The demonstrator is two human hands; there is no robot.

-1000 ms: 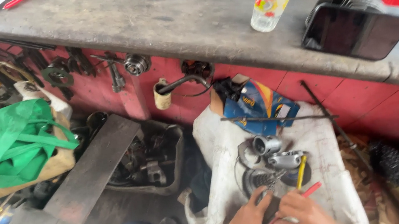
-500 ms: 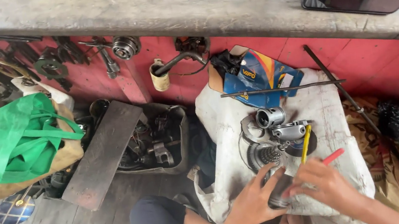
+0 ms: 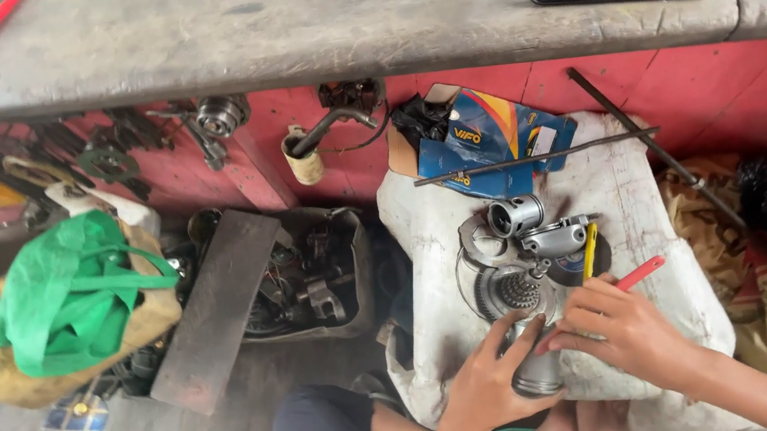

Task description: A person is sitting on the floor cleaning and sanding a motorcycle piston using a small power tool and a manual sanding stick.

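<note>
Both hands work one grey metal cylinder at the near edge of the white cloth. My left hand curls partly closed on its left flank, fingers spread up toward the finned metal disc; my right hand is half closed over its right side with a red tool under the fingers. I judge the cylinder could roll off the cloth's front edge if either grip slackens, and the red tool might knock the small metal housing or yellow screwdriver. Left to right: a green bag, a dark plank, a tub of greasy parts, a blue carton, thin rods. Above runs a worn grey table fronted in red.
</note>
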